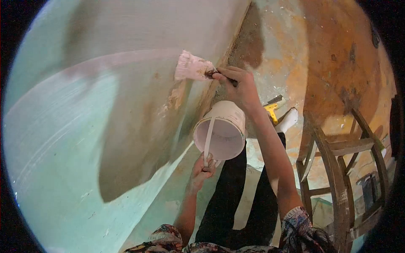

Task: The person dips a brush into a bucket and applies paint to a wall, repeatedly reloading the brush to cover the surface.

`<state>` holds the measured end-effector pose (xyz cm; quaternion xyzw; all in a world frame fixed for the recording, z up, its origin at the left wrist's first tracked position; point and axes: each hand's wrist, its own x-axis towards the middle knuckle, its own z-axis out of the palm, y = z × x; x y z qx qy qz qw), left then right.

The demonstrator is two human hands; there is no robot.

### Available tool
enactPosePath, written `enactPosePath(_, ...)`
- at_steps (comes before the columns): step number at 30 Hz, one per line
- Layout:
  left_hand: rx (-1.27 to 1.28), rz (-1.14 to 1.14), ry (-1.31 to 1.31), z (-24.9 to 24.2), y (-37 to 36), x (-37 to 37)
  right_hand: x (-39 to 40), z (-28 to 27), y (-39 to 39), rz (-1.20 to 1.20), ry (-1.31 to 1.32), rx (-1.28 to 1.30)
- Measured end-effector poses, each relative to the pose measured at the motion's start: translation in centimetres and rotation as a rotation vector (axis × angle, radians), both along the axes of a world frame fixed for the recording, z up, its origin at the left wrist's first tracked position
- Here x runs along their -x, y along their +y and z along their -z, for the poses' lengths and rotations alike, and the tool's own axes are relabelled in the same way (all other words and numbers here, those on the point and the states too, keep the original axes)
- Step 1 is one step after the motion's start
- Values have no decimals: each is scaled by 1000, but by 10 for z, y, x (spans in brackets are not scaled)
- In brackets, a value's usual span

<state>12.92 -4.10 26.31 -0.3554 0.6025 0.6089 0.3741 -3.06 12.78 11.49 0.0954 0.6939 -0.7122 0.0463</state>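
Observation:
My right hand (239,86) is closed round the dark handle of a wide brush (196,67). Pale pink paint coats the bristles, which point left against the wall (139,105). Below the brush, a white bucket (240,113) is tipped with its mouth toward me, its inside coated in pale paint. My left hand (203,169) grips the bucket's handle strap (209,137) at the lower end. A pale, freshly coated band curves across the greenish wall to the left of the brush.
A wooden ladder (337,181) stands at the right. A yellow-handled scraper (272,110) lies on the stained floor (329,63) near my foot (288,120). The wall meets the floor along a diagonal edge beyond the bucket.

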Motion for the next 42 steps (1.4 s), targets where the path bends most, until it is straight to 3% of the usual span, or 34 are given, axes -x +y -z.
enactPosePath(3,89,-4,-31,1,1,-2,-18,57,-12,-1,-49,-104)
enactPosePath(6,33,21,-69,4,-10,-6,-38,124,-13,-130,-115,-459)
enactPosePath(9,2,25,-33,9,-15,-12,-52,195,-22,-291,-352,-655)
enactPosePath(12,38,-1,7,10,-11,-16,-56,228,-30,-316,-424,-704)
enactPosePath(15,79,17,-25,16,-17,-22,-47,200,-26,-280,-376,-649)
enactPosePath(18,136,40,-110,18,-16,-17,-45,208,-30,-234,-355,-634)
enactPosePath(21,119,-20,-48,22,-22,-28,-40,195,-29,-211,-272,-688)
enactPosePath(24,105,-61,-84,25,-20,-25,-27,181,-28,-334,-408,-699)
enactPosePath(27,229,73,-111,27,-23,-25,-26,197,-35,-339,-368,-771)
enactPosePath(30,198,-66,-165,27,-13,-14,-30,222,-43,-280,-321,-762)
enactPosePath(33,55,-125,-93,32,-23,-23,-34,214,-46,-193,-112,-791)
enactPosePath(36,253,-120,-215,31,-11,-15,-28,218,-50,-279,-273,-756)
enactPosePath(39,-45,-117,-46,37,-31,-30,-29,199,-45,-308,-308,-714)
enactPosePath(42,2,-168,-49,32,-24,-25,-30,179,-39,-317,-316,-688)
